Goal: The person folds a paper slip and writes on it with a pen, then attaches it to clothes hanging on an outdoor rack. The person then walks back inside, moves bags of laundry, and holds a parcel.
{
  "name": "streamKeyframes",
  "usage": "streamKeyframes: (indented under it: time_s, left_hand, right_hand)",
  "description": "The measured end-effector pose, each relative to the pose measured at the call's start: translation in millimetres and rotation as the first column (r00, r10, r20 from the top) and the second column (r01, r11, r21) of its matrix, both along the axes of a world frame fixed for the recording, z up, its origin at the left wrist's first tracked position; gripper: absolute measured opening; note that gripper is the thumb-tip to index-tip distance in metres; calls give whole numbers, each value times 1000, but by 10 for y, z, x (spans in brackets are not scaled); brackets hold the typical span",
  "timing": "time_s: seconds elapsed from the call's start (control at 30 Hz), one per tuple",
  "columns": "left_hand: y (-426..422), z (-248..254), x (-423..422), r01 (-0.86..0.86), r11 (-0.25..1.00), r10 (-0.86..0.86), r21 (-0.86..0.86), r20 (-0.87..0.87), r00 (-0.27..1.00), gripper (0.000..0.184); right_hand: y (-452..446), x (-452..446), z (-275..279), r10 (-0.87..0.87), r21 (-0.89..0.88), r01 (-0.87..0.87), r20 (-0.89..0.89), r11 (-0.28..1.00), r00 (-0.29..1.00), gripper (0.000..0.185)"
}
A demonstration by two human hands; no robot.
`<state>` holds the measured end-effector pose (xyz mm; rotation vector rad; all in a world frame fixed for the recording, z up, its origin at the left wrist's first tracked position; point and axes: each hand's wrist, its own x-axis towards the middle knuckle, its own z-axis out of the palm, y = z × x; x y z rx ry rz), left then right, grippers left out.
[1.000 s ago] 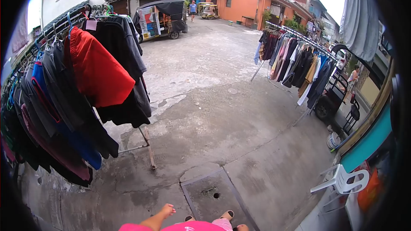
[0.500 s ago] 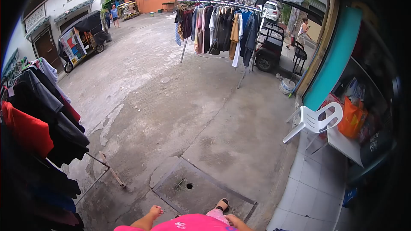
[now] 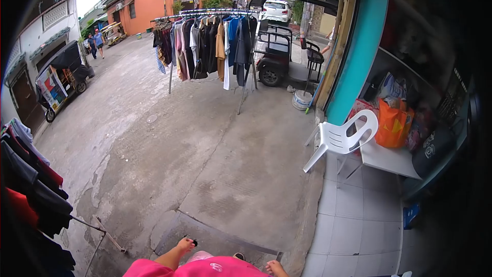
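My left hand [image 3: 185,244] is low in the view, in front of the pink shirt [image 3: 205,268], above the ground cover [image 3: 215,237] with its dark hole. Its fingers are loosely bent and apart, with nothing seen in them. Further right, at the bottom edge, my right hand [image 3: 275,268] hangs beside the shirt, fingers loosely apart and holding nothing visible. Neither hand touches another object. A sandalled foot [image 3: 239,256] shows between them.
Clothes hang on a rack [image 3: 207,46] ahead and another [image 3: 36,179] at left. A white chair [image 3: 343,136] and table [image 3: 389,160] with an orange bag [image 3: 393,123] stand right. A tricycle [image 3: 274,59] is parked beyond. Two people [image 3: 96,43] walk far left.
The view has swung right: the near rack has slid to the left edge, while the far rack, chair and tricycle have shifted left. Both hands remain low, holding nothing visible.
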<state>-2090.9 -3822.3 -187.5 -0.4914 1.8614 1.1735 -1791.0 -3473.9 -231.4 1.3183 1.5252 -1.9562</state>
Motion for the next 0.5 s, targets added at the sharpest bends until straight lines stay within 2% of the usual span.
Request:
streamKeyframes:
  time_s: [0.07, 0.1, 0.13, 0.17, 0.2, 0.23, 0.27, 0.33, 0.37, 0.4, 0.47, 0.5]
  left_hand:
    - [336, -87, -184, 237, 971, -239, -36, -111, 965, 19]
    - [472, -133, -257, 389, 894, -426, -220, -154, 892, 35]
    - [582, -302, -335, 388, 895, -425, -218, -156, 892, 35]
    - [680, -510, -404, 720, 578, -812, -384, -190, 552, 45]
    - [760, -594, -444, 832, 130, -989, -539, -131, 69, 55]
    - [921, -374, -356, 754, 531, -825, -387, -32, 565, 65]
    - [1024, -351, -358, 755, 533, -824, -382, -33, 566, 65]
    - [1256, -362, -363, 787, 400, -889, -470, 9, 458, 70]
    - [1314, -349, -401, 764, 448, -855, -465, 27, 518, 68]
    - [1342, -327, -497, 765, 451, -854, -460, 26, 519, 68]
    - [1318, -600, -787, 922, 250, -961, -296, -195, 198, 65]
    - [1366, -193, -789, 824, 525, -851, -212, -131, 509, 60]
  right_hand:
    - [95, 64, -77, -73, -14, 74, 17, 997, 997, 15]
    - [143, 71, -67, -108, -22, 108, 27, 994, 994, 14]
    - [170, 86, -48, -142, -33, 143, 40, 989, 989, 14]
    - [190, 105, -22, -175, -43, 177, 53, 983, 983, 13]
    - [206, 119, 4, -208, -53, 212, 68, 976, 976, 13]
    - [218, 131, 20, -241, -62, 246, 84, 967, 967, 13]
    - [234, 149, 45, -273, -68, 280, 101, 957, 957, 13]
    - [294, 198, 23, -335, -76, 347, 137, 935, 932, 13]
    - [321, 217, 16, -365, -78, 380, 155, 922, 918, 14]
    - [344, 225, 8, -395, -81, 412, 173, 907, 902, 14]
    - [382, 155, 48, -450, -83, 474, 207, 876, 868, 15]
    - [417, 103, 31, -476, -83, 503, 223, 860, 851, 15]
